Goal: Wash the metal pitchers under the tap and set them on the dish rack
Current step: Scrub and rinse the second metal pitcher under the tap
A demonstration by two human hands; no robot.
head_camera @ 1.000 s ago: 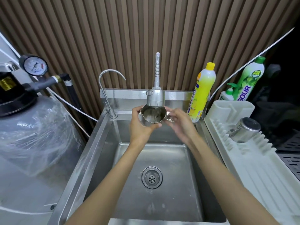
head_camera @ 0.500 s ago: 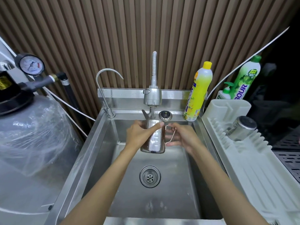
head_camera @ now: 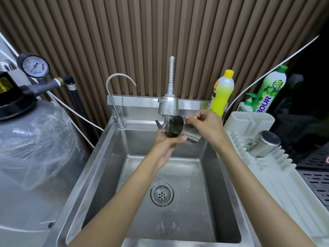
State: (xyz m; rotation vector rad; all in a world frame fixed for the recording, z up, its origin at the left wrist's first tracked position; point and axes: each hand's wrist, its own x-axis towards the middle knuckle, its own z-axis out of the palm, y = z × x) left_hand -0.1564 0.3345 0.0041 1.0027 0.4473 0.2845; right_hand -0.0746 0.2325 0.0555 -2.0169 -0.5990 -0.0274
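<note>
A small metal pitcher (head_camera: 185, 131) is tipped on its side under the tap's spray head (head_camera: 168, 106), its mouth facing left toward the running water. My right hand (head_camera: 204, 122) holds it by the handle from the right. My left hand (head_camera: 167, 141) cups it from below at the rim. A second metal pitcher (head_camera: 263, 145) lies upside down on the white dish rack (head_camera: 277, 175) to the right of the sink.
The steel sink (head_camera: 178, 220) has a drain (head_camera: 161, 193) in the middle. A thin gooseneck tap (head_camera: 115, 97) stands at its back left. A yellow soap bottle (head_camera: 221, 93) and green bottles (head_camera: 270, 90) stand behind the rack. A plastic-wrapped tank (head_camera: 32, 139) fills the left.
The pitcher was upright and low in the sink half a second ago. It has been lifted and tipped sideways under the spray head, with my right hand now higher on the handle.
</note>
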